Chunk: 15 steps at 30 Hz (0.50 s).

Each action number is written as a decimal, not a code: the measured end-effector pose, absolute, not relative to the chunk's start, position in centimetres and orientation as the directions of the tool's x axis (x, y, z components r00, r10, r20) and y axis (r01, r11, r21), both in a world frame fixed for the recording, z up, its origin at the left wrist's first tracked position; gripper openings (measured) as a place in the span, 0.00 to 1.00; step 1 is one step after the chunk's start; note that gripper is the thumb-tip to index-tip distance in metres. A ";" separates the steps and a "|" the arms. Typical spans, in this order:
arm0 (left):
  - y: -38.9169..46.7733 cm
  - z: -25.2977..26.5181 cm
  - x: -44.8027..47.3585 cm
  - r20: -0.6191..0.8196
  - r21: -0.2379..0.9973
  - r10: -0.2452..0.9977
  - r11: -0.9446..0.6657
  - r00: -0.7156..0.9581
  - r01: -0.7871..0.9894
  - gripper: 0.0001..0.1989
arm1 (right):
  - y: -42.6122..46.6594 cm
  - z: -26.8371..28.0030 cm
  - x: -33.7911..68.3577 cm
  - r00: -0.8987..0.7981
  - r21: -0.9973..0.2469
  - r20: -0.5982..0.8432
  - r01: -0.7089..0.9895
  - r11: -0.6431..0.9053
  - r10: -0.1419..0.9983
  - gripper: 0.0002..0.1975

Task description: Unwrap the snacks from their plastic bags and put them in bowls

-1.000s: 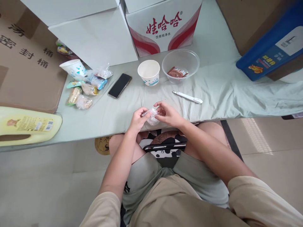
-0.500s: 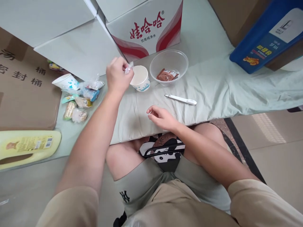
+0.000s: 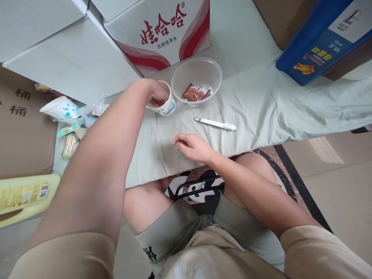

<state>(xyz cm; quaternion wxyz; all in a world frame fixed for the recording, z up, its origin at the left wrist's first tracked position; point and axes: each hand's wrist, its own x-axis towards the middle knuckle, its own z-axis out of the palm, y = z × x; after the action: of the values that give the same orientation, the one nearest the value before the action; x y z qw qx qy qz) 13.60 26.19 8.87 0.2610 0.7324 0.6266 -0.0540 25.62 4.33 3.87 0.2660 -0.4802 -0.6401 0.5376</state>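
Note:
My left hand (image 3: 157, 93) reaches across the table with its fingertips dipped inside a white paper cup (image 3: 167, 108); what the fingers hold is hidden by the cup's rim. My right hand (image 3: 190, 147) rests on the pale green cloth (image 3: 261, 112) near the table's front edge, with its fingers curled together and nothing visible in them. Just right of the cup stands a clear plastic bowl (image 3: 178, 73) with brown snack packets (image 3: 195, 93) inside. A white pen-shaped tool (image 3: 216, 124) lies on the cloth between the bowl and my right hand.
A red-and-white carton (image 3: 162, 35) and white boxes stand behind the cup. To the left, partly behind my arm, are a tipped paper cup (image 3: 59, 108), wrapped snacks (image 3: 69, 144), cardboard (image 3: 20, 131) and a yellow jug (image 3: 23, 195). A blue box (image 3: 322, 42) sits at the back right.
My left hand left my right hand, carried a clear wrapper up to the paper cup and now has its fingers inside it. My right hand stayed on the cloth.

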 end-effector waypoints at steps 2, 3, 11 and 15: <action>24.9 12.0 14.0 -0.621 0.279 0.781 0.146 0.062 0.949 0.05 | 4.2 3.6 25.5 -0.400 -0.941 -0.173 0.338 -0.031 0.900 0.14; 24.3 13.5 13.9 -0.578 0.308 0.814 0.157 0.053 0.938 0.08 | 4.2 3.5 25.5 -0.400 -0.939 -0.173 0.342 -0.029 0.900 0.14; 21.8 17.2 1.3 -0.100 0.471 0.972 0.234 -0.212 0.851 0.13 | 3.3 3.5 25.1 -0.369 -0.905 -0.214 0.423 -0.041 0.905 0.13; 19.5 15.4 -7.8 0.005 0.165 0.943 0.328 -0.333 0.930 0.10 | 3.3 3.2 24.8 -0.364 -0.885 -0.189 0.467 0.002 0.912 0.13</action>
<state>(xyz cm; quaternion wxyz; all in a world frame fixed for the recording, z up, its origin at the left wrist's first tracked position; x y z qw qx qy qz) -7.85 19.46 15.44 0.0455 0.5757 0.8135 0.0689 24.81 3.33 3.25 0.2304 -0.5148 -0.6695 0.4835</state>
